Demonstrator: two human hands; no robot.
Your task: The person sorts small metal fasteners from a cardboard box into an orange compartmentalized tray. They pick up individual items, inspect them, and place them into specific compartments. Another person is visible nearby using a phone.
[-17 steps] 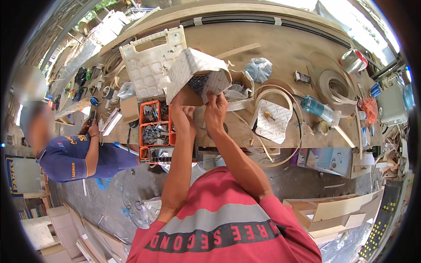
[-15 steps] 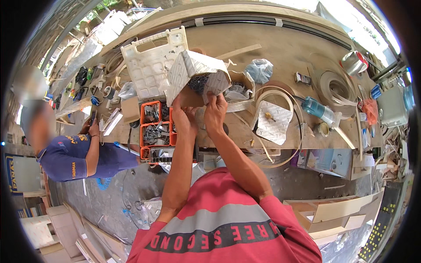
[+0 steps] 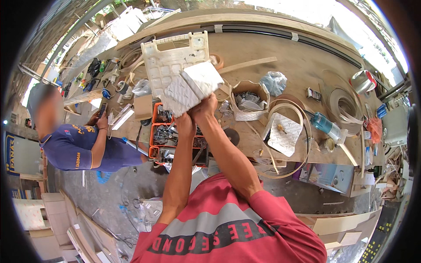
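Note:
Both my hands grip a white-patterned cardboard box (image 3: pixel 186 90), held tilted above the workbench. My left hand (image 3: pixel 186 124) is closed on its near lower edge, and my right hand (image 3: pixel 205 108) grips it close beside, at the right. The box's outer faces are toward me; its opening and contents are hidden. Below and to the left stands an organizer case with orange bins (image 3: pixel 165 134) of screws and metal hardware. Its pale ribbed lid (image 3: pixel 158 59) stands raised behind the box. To the right sits another open carton (image 3: pixel 241 115) with hardware and plastic bags inside.
A blue plastic bag (image 3: pixel 274 83), a white patterned sheet (image 3: pixel 285 139), coiled edging strip (image 3: pixel 342 105) and a clear blue bottle (image 3: pixel 323 123) lie on the bench's right side. At the left, a person in a blue shirt (image 3: pixel 72 147) holds a phone. Boards (image 3: pixel 342 221) lean at lower right.
The box has turned over in my hands: its open side with the metal hardware faced me before, and now its outer faces show. My right hand has moved up and closer to my left.

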